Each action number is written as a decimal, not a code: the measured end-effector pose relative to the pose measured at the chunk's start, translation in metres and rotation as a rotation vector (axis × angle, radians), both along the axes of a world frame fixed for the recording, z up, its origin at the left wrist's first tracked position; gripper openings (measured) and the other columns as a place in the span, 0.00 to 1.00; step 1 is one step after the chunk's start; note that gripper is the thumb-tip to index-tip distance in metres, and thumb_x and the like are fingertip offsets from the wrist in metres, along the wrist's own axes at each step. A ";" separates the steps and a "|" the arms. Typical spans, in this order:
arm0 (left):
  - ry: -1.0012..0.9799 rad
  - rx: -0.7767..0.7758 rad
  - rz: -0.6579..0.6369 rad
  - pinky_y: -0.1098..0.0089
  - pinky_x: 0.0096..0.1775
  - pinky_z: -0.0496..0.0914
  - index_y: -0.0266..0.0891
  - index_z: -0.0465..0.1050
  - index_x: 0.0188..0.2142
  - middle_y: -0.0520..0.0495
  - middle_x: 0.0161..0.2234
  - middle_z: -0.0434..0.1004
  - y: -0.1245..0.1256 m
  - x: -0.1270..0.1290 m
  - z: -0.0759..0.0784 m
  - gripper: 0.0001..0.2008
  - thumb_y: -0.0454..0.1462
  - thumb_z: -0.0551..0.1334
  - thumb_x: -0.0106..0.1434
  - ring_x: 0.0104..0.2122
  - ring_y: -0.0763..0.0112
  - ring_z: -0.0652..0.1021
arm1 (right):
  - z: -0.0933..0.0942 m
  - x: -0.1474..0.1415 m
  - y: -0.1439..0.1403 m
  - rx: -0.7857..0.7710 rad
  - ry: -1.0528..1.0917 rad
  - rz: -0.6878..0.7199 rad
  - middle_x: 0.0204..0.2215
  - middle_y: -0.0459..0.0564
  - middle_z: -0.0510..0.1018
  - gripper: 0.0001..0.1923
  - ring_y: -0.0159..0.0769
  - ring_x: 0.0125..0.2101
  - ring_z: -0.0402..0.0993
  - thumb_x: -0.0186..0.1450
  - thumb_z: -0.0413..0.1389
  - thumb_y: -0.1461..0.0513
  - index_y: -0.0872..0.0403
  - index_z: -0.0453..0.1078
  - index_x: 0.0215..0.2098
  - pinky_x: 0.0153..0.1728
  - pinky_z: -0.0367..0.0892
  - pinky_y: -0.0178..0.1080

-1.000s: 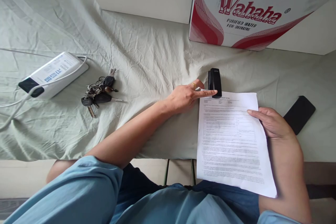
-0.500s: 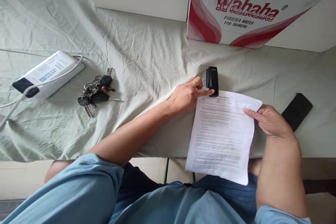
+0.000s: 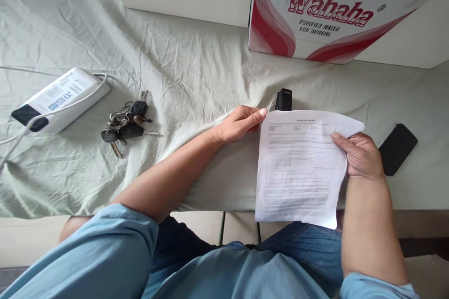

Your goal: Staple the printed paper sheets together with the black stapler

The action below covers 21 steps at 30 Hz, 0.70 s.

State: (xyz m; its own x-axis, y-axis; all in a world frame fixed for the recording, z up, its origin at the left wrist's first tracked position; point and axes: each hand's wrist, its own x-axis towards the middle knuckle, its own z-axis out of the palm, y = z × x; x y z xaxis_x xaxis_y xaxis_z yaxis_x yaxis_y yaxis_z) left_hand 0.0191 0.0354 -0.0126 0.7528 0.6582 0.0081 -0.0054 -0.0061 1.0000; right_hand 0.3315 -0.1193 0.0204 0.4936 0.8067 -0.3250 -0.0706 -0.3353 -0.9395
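A printed sheet of paper (image 3: 296,168) is held up between my two hands, its lower edge hanging past the table's front edge over my lap. My left hand (image 3: 242,124) pinches its upper left corner between thumb and fingers. On the other side, my right hand (image 3: 361,152) grips the upper right edge, thumb on top and fingers behind. Beyond the paper's top edge lies a black stapler (image 3: 285,99) on the cloth; its near end is hidden by the sheet, and neither hand holds it.
A black phone-like slab (image 3: 399,148) lies right of my right hand. A key bunch (image 3: 126,124) and a white power bank with a cable (image 3: 66,98) rest at left on the wrinkled green cloth (image 3: 196,70). A Wahaha water carton (image 3: 326,18) stands at the back.
My left hand has come off the stapler and moved left to the paper's corner. The sheet has shifted up and right, now covering the stapler's near end.
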 end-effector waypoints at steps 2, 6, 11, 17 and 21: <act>-0.002 -0.009 -0.037 0.65 0.30 0.58 0.41 0.66 0.24 0.53 0.23 0.63 0.001 -0.001 0.000 0.41 0.74 0.66 0.70 0.25 0.75 0.64 | -0.007 -0.005 0.007 0.061 -0.025 -0.020 0.35 0.46 0.94 0.26 0.51 0.39 0.94 0.45 0.87 0.45 0.45 0.88 0.34 0.54 0.90 0.57; 0.027 0.046 -0.052 0.66 0.29 0.56 0.42 0.68 0.26 0.55 0.23 0.61 0.003 0.000 -0.005 0.34 0.66 0.73 0.68 0.25 0.74 0.62 | -0.013 -0.004 0.009 0.118 -0.039 -0.066 0.38 0.49 0.95 0.24 0.50 0.41 0.94 0.47 0.87 0.47 0.47 0.87 0.34 0.58 0.88 0.56; 0.123 0.130 0.008 0.69 0.28 0.57 0.41 0.68 0.25 0.57 0.22 0.61 0.004 0.002 -0.008 0.28 0.53 0.77 0.66 0.24 0.77 0.61 | -0.016 0.000 0.008 0.140 -0.039 -0.107 0.37 0.50 0.94 0.23 0.51 0.43 0.93 0.47 0.87 0.49 0.49 0.87 0.34 0.61 0.86 0.58; 0.088 -0.027 0.048 0.65 0.39 0.79 0.38 0.84 0.38 0.44 0.36 0.87 0.002 0.002 -0.011 0.29 0.61 0.82 0.60 0.37 0.61 0.86 | -0.021 0.004 0.012 0.137 -0.019 -0.154 0.41 0.51 0.94 0.27 0.50 0.47 0.92 0.45 0.87 0.52 0.50 0.88 0.40 0.65 0.82 0.58; 0.035 0.007 0.088 0.66 0.30 0.68 0.41 0.74 0.29 0.49 0.24 0.72 0.001 0.002 -0.015 0.33 0.66 0.76 0.67 0.29 0.66 0.79 | -0.023 0.009 0.011 0.191 -0.093 -0.200 0.37 0.51 0.93 0.25 0.51 0.47 0.91 0.45 0.86 0.52 0.51 0.87 0.36 0.65 0.82 0.59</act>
State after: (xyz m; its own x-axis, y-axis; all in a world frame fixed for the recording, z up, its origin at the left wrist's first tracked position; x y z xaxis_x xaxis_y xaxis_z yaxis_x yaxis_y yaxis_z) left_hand 0.0211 0.0366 -0.0277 0.6922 0.7216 -0.0124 0.0309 -0.0125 0.9994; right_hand 0.3408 -0.1087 -0.0025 0.6692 0.7329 -0.1227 -0.0284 -0.1397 -0.9898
